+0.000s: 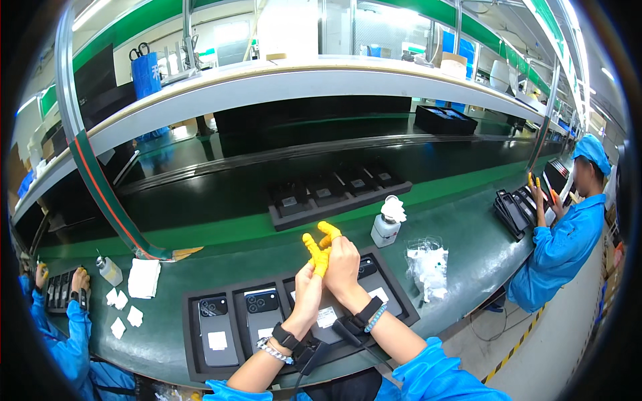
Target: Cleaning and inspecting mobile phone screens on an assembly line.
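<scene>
My left hand [309, 287] and my right hand [342, 262] meet above a black foam tray [190, 357]. Yellow finger cots cover fingers on both. On the left, yellow-covered fingers stretch upward. My right hand is closed against them; whatever may be in its grip is hidden. Below, the tray holds several dark smartphones in separate compartments, camera side up, including one phone [228, 354] at the left and another [250, 327] beside it. White labels lie on them. My forearms partly hide the middle and right compartments.
Beyond my hands lies another black tray [284, 220]. A white pump bottle [385, 232] and a clear bag of white pieces [428, 271] stand to the right. White cloths [144, 278] lie left. Co-workers in blue work at the far left and right [575, 230]. A shelf [301, 87] spans overhead.
</scene>
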A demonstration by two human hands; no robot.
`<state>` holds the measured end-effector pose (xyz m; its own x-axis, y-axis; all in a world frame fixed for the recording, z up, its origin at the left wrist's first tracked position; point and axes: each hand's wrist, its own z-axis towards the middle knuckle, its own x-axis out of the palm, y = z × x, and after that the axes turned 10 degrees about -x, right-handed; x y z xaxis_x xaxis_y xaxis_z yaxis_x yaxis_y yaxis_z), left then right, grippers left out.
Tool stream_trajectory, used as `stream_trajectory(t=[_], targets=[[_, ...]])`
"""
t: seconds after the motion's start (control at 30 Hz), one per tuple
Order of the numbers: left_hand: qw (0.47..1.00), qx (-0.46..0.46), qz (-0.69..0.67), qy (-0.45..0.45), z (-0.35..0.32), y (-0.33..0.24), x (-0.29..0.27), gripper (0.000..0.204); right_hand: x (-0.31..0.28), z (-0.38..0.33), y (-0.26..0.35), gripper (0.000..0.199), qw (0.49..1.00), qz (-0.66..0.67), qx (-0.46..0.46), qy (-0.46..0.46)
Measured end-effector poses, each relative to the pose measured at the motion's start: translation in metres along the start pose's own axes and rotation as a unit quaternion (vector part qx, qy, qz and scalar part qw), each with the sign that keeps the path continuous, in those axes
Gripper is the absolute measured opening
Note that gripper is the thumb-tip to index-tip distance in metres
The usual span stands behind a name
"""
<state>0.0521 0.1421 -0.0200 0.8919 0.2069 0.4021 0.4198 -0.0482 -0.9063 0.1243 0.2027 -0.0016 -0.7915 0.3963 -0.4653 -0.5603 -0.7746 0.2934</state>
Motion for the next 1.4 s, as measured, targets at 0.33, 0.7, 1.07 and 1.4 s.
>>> stream_trajectory(t=[0.33,0.7,1.07,1.4], targets=[[0.999,0.012,0.03,-0.006,-0.005,-0.02,0.0,0.027,-0.005,0.0,0.001,0.037,0.997,0.063,0.041,0.006],[0.999,0.005,0.051,0.004,-0.007,-0.005,-0.002,0.027,-0.008,-0.003,0.001,0.031,0.993,0.102,0.054,0.005],[0.997,-0.003,0.078,0.022,-0.005,-0.008,-0.009,0.026,-0.01,0.0,-0.001,0.03,0.987,0.136,0.075,0.028],[0.994,0.107,0.008,0.013,0.004,-0.041,-0.018,0.037,-0.013,0.004,0.01,0.059,0.984,0.098,-0.08,0.128]])
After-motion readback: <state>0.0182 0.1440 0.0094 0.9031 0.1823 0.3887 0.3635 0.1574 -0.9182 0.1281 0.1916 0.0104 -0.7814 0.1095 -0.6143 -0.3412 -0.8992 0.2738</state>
